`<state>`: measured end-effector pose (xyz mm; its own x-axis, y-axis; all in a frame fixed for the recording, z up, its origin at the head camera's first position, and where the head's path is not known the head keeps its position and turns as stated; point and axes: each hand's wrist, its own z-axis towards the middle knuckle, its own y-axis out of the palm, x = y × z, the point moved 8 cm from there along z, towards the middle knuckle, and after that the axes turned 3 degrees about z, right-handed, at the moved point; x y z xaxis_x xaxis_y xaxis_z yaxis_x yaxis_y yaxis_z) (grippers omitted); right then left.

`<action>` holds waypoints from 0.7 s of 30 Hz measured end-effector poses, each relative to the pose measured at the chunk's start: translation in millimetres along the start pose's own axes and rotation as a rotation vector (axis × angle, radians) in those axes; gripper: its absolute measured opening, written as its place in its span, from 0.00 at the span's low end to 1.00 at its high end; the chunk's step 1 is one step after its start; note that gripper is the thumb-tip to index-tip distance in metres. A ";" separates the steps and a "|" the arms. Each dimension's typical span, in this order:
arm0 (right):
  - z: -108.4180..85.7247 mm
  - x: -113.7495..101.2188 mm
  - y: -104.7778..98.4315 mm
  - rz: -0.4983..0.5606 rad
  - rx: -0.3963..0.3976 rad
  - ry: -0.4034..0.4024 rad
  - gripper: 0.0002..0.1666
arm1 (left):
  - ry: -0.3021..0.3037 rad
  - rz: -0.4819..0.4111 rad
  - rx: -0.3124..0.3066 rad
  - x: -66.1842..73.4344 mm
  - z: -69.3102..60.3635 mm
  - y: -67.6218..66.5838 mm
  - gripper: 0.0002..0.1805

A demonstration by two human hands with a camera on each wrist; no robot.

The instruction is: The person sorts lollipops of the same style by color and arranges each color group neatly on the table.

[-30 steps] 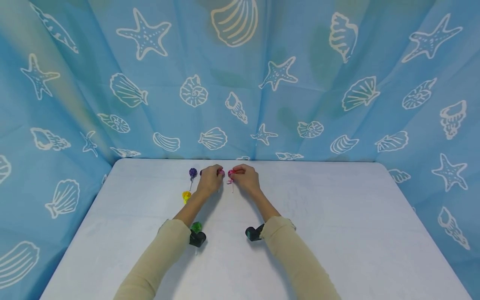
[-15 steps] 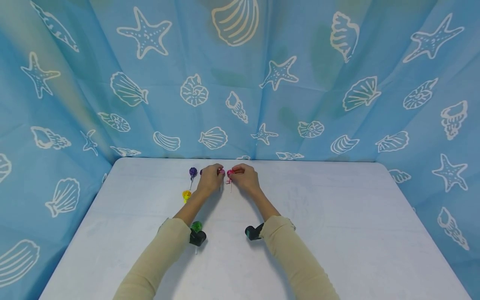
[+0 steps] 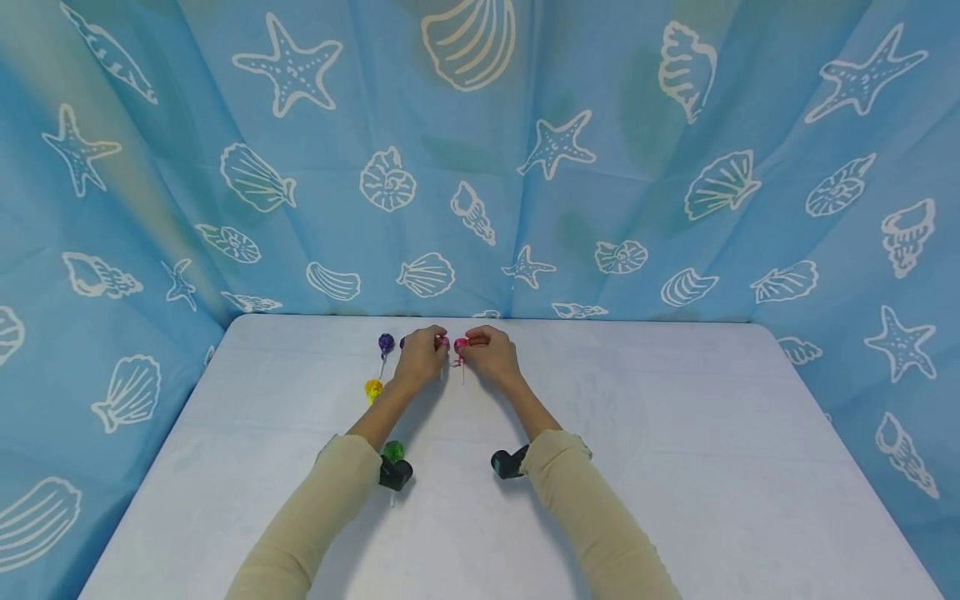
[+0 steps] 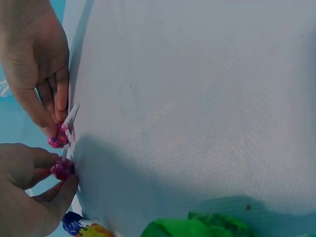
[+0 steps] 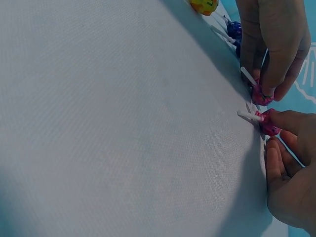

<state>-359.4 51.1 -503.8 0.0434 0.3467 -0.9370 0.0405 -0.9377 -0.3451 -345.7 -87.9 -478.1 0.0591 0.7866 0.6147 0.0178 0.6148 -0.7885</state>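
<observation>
At the far edge of the table, my left hand point(image 3: 422, 357) pinches a pink lollipop point(image 3: 444, 342) by its wrapped head. Close on its right, my right hand point(image 3: 491, 354) pinches a second pink lollipop point(image 3: 461, 343) between thumb and fingers. The two heads are a small gap apart, and both white sticks point toward me. In the left wrist view the left hand's lollipop point(image 4: 62, 169) sits between thumb and fingertips. The right wrist view shows the right hand's lollipop point(image 5: 269, 122) beside the left hand's.
Left of my left hand lie a purple lollipop point(image 3: 386, 342) and another dark one point(image 3: 402, 342), mostly hidden. A yellow lollipop point(image 3: 373, 389) lies nearer, and a green lollipop point(image 3: 393, 451) is partly covered by the left wrist camera point(image 3: 396, 475). A blue curtain point(image 3: 480, 158) hangs behind the table point(image 3: 712, 450).
The right hand's pink lollipop has shifted very slightly left, toward the other one. Both hands keep their pinch and are otherwise almost still.
</observation>
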 end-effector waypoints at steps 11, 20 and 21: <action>-1.7 0.0 -5.7 -0.039 -0.003 -0.033 0.16 | 0.075 0.026 0.066 8.3 -0.9 -12.7 0.17; -19.8 -20.7 -23.0 -0.213 -0.053 -0.225 0.16 | 0.263 0.042 0.098 29.2 -16.5 -40.8 0.19; -22.7 -23.4 -26.4 -0.239 -0.053 -0.257 0.16 | 0.283 0.056 0.103 31.0 -18.7 -43.7 0.19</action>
<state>-338.8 68.2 -471.5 -0.2259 0.5331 -0.8154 0.0713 -0.8257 -0.5596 -326.1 -91.5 -425.1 0.3336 0.7808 0.5282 -0.0933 0.5849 -0.8057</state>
